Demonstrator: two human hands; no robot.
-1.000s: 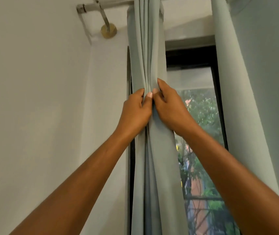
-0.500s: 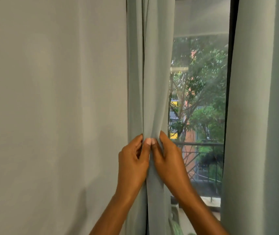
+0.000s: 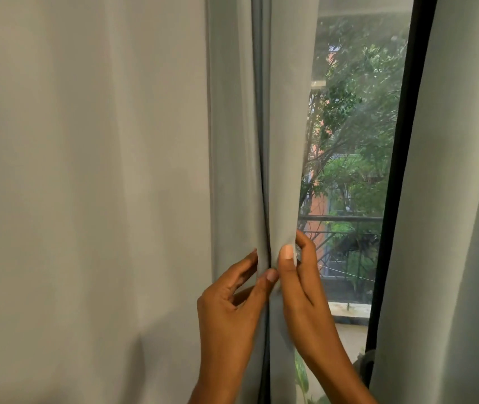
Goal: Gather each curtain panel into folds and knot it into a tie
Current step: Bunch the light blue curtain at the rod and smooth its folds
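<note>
The pale grey-green fabric curtain panel [image 3: 279,141], hung beside the cream wall [image 3: 86,170] at the left edge of the dark-framed window [image 3: 392,176], is only partly gathered into vertical folds. A fold is pinched between thumb and fingers by the left hand [image 3: 229,313] and by the right hand [image 3: 302,295]. No knot is visible; the second grey panel [image 3: 459,199] hangs loose, apparently not yet handled.
</note>
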